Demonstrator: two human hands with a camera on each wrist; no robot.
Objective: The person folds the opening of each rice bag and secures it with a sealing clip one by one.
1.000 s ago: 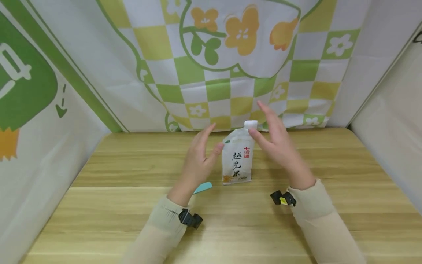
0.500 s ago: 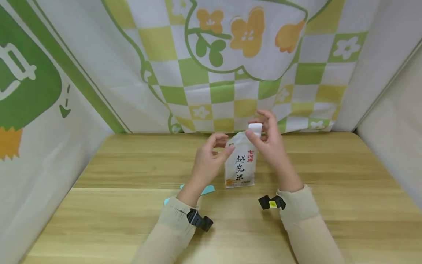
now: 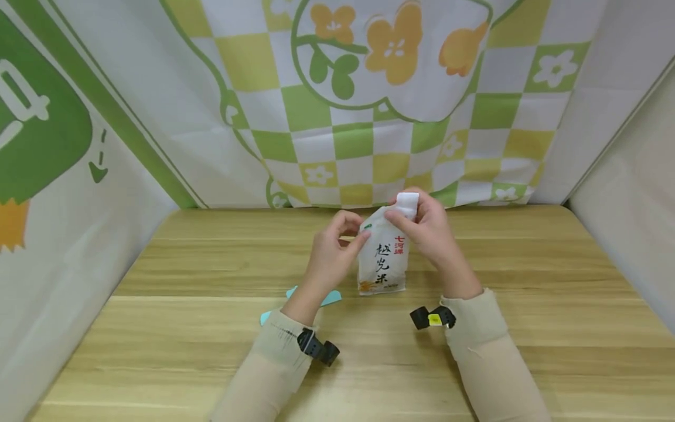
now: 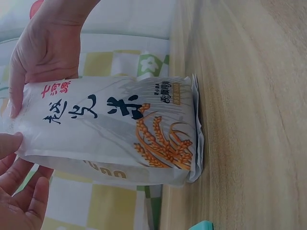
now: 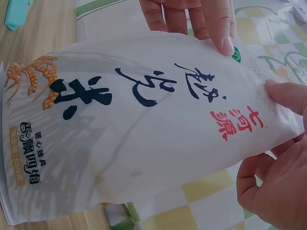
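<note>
The grip of the right hand (image 3: 432, 231) pinches the upper right side of the white bag (image 3: 382, 264), thumb across the front face, fingers curled behind. The grip of the left hand (image 3: 334, 255) pinches the opposite upper edge, beside the green mark (image 3: 367, 226). The bag stands upright on the desk (image 3: 211, 351), printed face toward the person. Teal pieces (image 3: 331, 298) lie near the left wrist, partly covered by the forearm. Behind the desk hangs a checked, flower-patterned cloth (image 3: 353, 143).
</note>
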